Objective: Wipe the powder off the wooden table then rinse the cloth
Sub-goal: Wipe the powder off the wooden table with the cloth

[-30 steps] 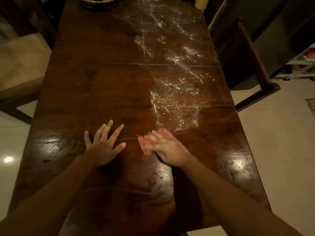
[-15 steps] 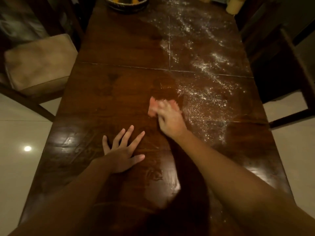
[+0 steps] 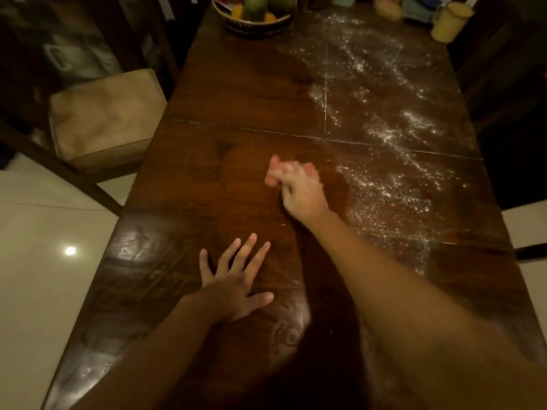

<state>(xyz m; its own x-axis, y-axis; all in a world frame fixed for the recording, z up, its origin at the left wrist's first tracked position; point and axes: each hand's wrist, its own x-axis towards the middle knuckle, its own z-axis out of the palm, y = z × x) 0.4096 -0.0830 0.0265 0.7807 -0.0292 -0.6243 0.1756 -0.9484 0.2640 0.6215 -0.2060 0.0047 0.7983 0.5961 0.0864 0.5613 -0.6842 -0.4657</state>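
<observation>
Pink cloth [image 3: 273, 173] is bunched under our right hand [image 3: 302, 193], which grips it against the dark wooden tabletop [image 3: 231, 93] mid-table, just left of the white powder [image 3: 384, 184] spread across the right and far side. Our left hand [image 3: 236, 279] lies flat nearer, 5 fingers spread, holding nothing. We see a fruit bowl [image 3: 254, 22] at the far end.

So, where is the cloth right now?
In the head view, the cloth is under the right hand near the middle of the table, just left of the powder and beyond the left hand.
</observation>
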